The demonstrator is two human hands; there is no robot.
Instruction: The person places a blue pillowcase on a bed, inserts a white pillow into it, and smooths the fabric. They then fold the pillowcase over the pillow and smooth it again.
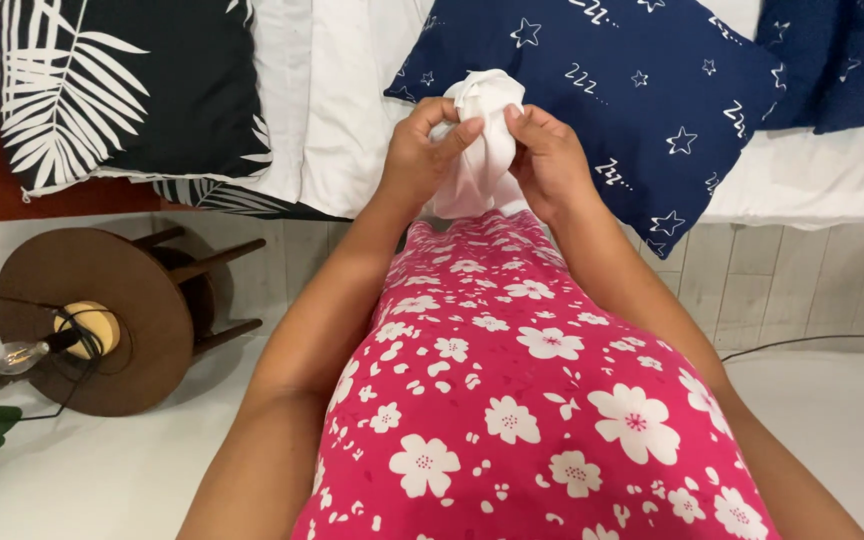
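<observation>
Both of my hands hold a bunched white cloth (480, 110) in front of me, above the edge of a bed. My left hand (422, 150) grips its left side with fingers curled over the top. My right hand (550, 160) pinches the right side. The lower part of the cloth hangs between my wrists toward my pink floral dress (512, 390). Behind the cloth lies a navy pillow (632, 90) with white stars.
A black pillow with white leaf print (122, 90) lies at the left on white bedding (332, 100). A round wooden side table (102, 320) with a bulb lamp (22, 355) stands on the floor at the left. A cable (812, 342) runs along the floor at the right.
</observation>
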